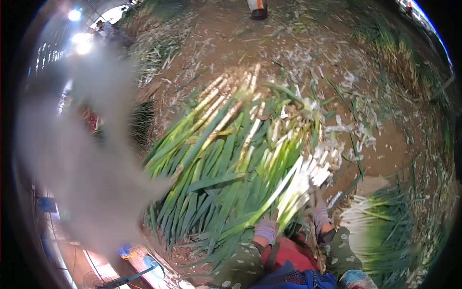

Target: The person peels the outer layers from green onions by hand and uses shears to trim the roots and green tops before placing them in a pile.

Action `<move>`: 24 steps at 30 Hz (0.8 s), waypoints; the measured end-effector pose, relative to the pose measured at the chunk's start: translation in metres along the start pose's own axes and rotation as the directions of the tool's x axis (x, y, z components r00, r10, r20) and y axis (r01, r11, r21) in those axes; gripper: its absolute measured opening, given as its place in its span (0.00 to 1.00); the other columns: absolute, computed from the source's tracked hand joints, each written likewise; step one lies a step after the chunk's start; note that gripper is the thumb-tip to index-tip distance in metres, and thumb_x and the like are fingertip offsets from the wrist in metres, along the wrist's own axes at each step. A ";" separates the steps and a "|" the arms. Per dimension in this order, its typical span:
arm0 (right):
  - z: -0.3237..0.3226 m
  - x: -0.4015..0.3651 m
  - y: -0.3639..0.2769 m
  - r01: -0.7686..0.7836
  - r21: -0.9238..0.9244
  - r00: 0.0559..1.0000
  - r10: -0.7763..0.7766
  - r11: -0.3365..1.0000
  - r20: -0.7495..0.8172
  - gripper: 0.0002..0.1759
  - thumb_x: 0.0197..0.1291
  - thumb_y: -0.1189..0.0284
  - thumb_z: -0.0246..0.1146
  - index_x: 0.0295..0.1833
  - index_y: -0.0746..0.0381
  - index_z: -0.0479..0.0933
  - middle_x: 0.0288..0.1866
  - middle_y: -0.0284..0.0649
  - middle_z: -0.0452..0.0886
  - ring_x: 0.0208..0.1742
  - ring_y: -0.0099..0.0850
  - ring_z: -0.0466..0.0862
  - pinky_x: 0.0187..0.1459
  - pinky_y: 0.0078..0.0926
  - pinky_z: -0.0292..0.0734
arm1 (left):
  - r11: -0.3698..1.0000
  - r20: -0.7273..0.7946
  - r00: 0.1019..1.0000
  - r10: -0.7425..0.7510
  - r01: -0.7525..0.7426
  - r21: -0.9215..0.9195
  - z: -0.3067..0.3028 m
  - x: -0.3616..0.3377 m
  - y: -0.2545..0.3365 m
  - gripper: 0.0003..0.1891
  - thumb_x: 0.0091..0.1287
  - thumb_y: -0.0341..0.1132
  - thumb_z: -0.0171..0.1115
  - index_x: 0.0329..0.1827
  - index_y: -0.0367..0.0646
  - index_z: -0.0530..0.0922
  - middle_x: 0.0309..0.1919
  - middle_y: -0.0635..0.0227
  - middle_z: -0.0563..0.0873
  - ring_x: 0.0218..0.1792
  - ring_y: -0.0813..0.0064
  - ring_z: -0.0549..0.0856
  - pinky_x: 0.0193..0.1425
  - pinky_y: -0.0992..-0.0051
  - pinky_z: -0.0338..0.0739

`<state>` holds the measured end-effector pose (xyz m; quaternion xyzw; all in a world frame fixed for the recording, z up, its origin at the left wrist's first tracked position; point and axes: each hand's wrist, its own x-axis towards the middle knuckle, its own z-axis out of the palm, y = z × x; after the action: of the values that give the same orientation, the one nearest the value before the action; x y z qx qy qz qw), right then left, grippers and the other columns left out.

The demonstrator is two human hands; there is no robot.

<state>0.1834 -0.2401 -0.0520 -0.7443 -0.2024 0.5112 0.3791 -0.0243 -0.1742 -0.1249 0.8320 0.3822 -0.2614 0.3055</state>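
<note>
A large heap of long green onions [211, 178] lies before me, with green leaves toward me and to the left and soil-covered stems at the far end. Cleaned white stems [308, 176] cluster at its right side. My left hand [266, 228], in a light purple glove, is closed around a green onion low on the heap. Beside the white stems is my right hand [321, 216], gloved too; its fingers look pinched together, but what they hold is blurred. Brownish dry strips hang beneath it.
A bundle of white-stemmed green onions [380, 221] lies on the ground to the right. Peelings [358, 120] litter the brown soil. A blurred grey shape [91, 159] covers much of the left side. Someone's foot [258, 12] shows at the top, and a person [103, 30] is far left.
</note>
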 end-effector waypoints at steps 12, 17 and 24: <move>0.067 0.023 -0.073 0.187 -0.474 0.928 0.004 0.861 0.373 0.61 0.32 0.73 0.70 0.75 0.45 0.44 0.45 0.52 0.80 0.40 0.43 0.81 0.45 0.32 0.77 | 0.965 -0.887 0.443 0.132 0.147 0.217 -0.302 0.074 -0.242 0.16 0.59 0.34 0.54 0.50 0.39 0.75 0.43 0.54 0.81 0.48 0.57 0.79 0.53 0.60 0.71; 0.074 0.040 -0.064 0.199 -0.317 0.933 -0.081 0.927 0.350 0.59 0.33 0.71 0.68 0.74 0.46 0.46 0.41 0.51 0.80 0.40 0.46 0.81 0.43 0.31 0.75 | 0.873 -0.542 0.799 -0.259 0.434 0.223 -0.366 0.110 -0.213 0.38 0.55 0.53 0.62 0.66 0.40 0.63 0.54 0.51 0.77 0.58 0.56 0.75 0.59 0.62 0.70; 0.084 0.033 -0.065 0.094 -0.327 0.935 0.029 0.940 0.354 0.58 0.33 0.72 0.67 0.74 0.47 0.47 0.44 0.50 0.79 0.42 0.43 0.81 0.44 0.30 0.75 | 0.958 -0.343 0.904 -0.254 0.284 0.037 -0.306 0.080 -0.179 0.35 0.55 0.56 0.60 0.64 0.52 0.66 0.47 0.47 0.81 0.47 0.50 0.80 0.51 0.60 0.75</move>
<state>0.1250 -0.1462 -0.0380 -0.6909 -0.3645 0.5875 0.2112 -0.0590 0.1740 -0.0264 0.8159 0.5280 -0.1722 0.1610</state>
